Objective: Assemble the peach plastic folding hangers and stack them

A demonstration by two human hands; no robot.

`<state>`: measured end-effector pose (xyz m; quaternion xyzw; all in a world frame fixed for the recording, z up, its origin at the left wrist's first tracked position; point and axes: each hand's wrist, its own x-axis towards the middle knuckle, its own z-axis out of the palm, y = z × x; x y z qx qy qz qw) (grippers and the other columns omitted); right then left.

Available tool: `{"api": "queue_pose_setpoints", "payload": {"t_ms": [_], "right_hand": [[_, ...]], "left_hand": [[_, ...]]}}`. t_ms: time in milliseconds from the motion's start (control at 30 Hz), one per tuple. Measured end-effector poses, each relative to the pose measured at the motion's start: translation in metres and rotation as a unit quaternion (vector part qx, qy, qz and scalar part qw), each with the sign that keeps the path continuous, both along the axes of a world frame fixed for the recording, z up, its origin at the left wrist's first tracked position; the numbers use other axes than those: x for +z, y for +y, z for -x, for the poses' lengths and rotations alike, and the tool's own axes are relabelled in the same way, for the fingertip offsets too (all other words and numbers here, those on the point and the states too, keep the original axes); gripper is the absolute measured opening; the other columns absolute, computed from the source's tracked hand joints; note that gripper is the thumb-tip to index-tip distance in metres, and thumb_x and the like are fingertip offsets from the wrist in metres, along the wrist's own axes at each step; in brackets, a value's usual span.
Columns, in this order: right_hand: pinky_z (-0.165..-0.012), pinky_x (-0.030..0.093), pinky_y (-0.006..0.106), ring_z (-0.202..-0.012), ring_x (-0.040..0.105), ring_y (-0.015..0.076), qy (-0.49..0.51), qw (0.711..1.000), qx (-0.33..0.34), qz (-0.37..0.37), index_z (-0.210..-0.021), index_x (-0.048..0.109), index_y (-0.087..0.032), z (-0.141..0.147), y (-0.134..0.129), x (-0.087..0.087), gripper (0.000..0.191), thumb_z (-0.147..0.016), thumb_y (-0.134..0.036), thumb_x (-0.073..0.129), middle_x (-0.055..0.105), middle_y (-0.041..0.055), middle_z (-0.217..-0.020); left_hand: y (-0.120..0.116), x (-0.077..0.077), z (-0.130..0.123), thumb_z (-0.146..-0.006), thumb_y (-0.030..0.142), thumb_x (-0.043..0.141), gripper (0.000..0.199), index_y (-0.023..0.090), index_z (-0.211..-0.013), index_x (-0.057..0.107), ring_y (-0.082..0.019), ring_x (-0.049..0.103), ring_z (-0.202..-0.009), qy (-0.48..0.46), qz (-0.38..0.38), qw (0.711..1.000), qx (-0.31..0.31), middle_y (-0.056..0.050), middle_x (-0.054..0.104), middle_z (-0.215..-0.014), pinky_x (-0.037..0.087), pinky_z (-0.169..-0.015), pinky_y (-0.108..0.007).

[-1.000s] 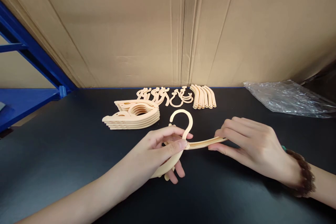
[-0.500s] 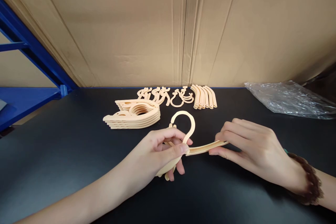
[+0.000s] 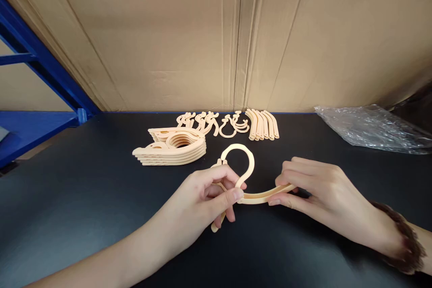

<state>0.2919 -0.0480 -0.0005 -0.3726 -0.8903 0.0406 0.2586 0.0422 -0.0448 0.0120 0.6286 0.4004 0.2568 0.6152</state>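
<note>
Over the front of the table I hold a cream plastic folding hanger. Its round hook point(image 3: 251, 162) points up and away from me. My left hand point(image 3: 209, 200) pinches the joint at the base of the hook between thumb and fingers and hides most of the hanger body. A curved, grooved hanger arm point(image 3: 258, 197) reaches to the right from that joint. My right hand point(image 3: 313, 191) has its far end between thumb and fingers. Below my left fingers a rounded tip of the hanger sticks out.
Behind my hands lie a stack of cream hanger bodies point(image 3: 172, 158), loose hooks point(image 3: 227, 131) and a row of curved arms point(image 3: 261, 125). A clear plastic bag point(image 3: 371, 128) rests at the back right. Cardboard point(image 3: 151, 36) stands behind the black table point(image 3: 84, 198); a blue metal frame point(image 3: 50, 58) is at left.
The hanger arm has turned about the joint, and its inner end now sits lower and closer under the hook. The hook has shifted slightly right. Both hands keep their grip.
</note>
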Motion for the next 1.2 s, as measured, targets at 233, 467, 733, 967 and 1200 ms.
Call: {"api": "queue_pose_setpoints", "payload": {"t_ms": [233, 467, 733, 967, 1200], "right_hand": [[-0.052, 0.034, 0.024, -0.056, 0.05, 0.0102, 0.008, 0.997, -0.024, 0.07, -0.075, 0.063, -0.02, 0.003, -0.006, 0.004, 0.035, -0.097, -0.045, 0.056, 0.056, -0.0035, -0.064], [-0.05, 0.033, 0.021, -0.051, 0.047, 0.0068, 0.02, 0.992, -0.046, 0.116, -0.066, 0.057, -0.02, 0.008, -0.013, 0.006, 0.041, -0.097, -0.046, 0.055, 0.053, -0.0059, -0.06], [-0.048, 0.031, 0.023, -0.049, 0.042, 0.0089, -0.005, 0.969, -0.095, 0.227, -0.063, 0.057, -0.022, 0.007, -0.011, 0.007, 0.049, -0.093, -0.06, 0.053, 0.051, -0.0059, -0.057], [-0.048, 0.028, 0.023, -0.049, 0.039, 0.0088, -0.015, 0.958, -0.109, 0.264, -0.063, 0.056, -0.022, 0.007, -0.011, 0.005, 0.046, -0.092, -0.057, 0.055, 0.046, -0.0066, -0.055], [-0.047, 0.025, 0.023, -0.051, 0.033, 0.0089, -0.015, 0.948, -0.115, 0.296, -0.062, 0.055, -0.021, 0.006, -0.011, 0.005, 0.043, -0.089, -0.053, 0.061, 0.04, -0.0072, -0.055]], "left_hand": [[-0.002, -0.001, 0.0, -0.094, 0.039, 0.049, 0.028, 0.018, -0.094, 0.066, -0.01, 0.048, -0.046, 0.058, -0.052, 0.997, 0.001, 0.004, 0.056, -0.058, 0.035, -0.044, -0.02], [-0.01, 0.008, 0.001, -0.1, 0.036, 0.034, 0.036, 0.021, -0.081, 0.061, -0.013, 0.048, -0.056, 0.176, -0.126, 0.976, 0.004, 0.005, 0.053, -0.058, 0.035, -0.053, -0.023], [-0.011, 0.002, 0.001, -0.099, 0.027, 0.03, 0.032, 0.023, -0.087, 0.06, -0.012, 0.048, -0.057, 0.177, -0.157, 0.972, -0.004, 0.007, 0.045, -0.057, 0.036, -0.054, -0.022], [-0.011, 0.003, 0.001, -0.096, 0.022, 0.031, 0.028, 0.021, -0.089, 0.058, -0.01, 0.044, -0.054, 0.219, -0.206, 0.953, -0.03, 0.005, 0.052, -0.067, 0.031, -0.049, -0.023], [-0.014, 0.005, 0.003, -0.095, 0.021, 0.033, 0.026, 0.022, -0.08, 0.054, -0.011, 0.041, -0.052, 0.231, -0.192, 0.953, -0.044, 0.006, 0.048, -0.063, 0.031, -0.049, -0.023]]}}
